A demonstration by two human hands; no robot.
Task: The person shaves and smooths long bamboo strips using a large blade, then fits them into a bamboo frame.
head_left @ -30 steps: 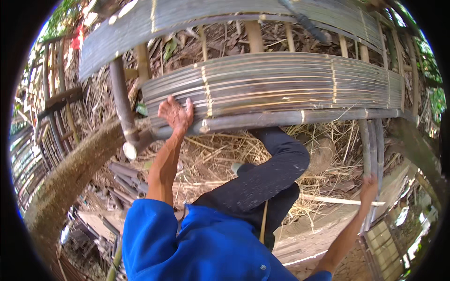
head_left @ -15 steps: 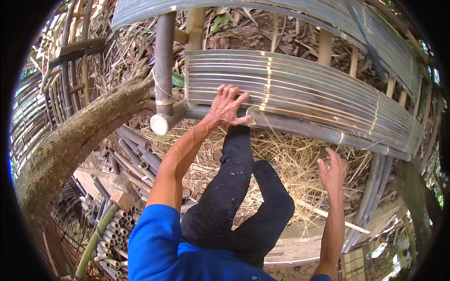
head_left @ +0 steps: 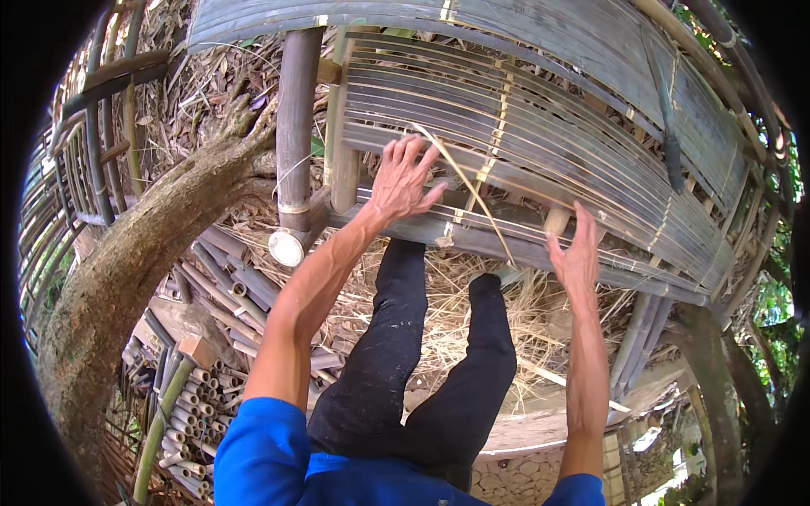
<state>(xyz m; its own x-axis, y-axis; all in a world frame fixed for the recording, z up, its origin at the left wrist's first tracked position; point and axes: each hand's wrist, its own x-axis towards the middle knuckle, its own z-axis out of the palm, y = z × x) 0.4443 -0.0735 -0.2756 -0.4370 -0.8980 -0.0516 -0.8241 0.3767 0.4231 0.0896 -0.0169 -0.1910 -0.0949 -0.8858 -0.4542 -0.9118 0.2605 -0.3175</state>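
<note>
A slatted bamboo bench seat (head_left: 439, 93) spreads before me, its slats tied with pale cross lashings. My left hand (head_left: 401, 181) rests at its front slats near the left end, open with fingers spread. My right hand (head_left: 578, 249) is farther right at the seat's front edge, open, thumb apart from the upright fingers. Neither hand shows anything gripped. A thin pale bamboo strip (head_left: 468, 181) lies slantwise between the hands, crossing the front slats and the front bamboo pole (head_left: 396, 226). Behind that pole a gap shows part of the frame under the slats.
A dark bamboo post (head_left: 297, 126) and a thick tree trunk (head_left: 143, 228) stand left. The slatted backrest (head_left: 557, 42) runs along the far side. Cut bamboo tubes (head_left: 190, 413) are stacked lower left. Straw-like shavings (head_left: 472, 337) cover the ground around my legs.
The front slats have shifted away from the front pole, opening a gap. My right hand has come up and left to the seat edge. The slanting strip now shows between my hands.
</note>
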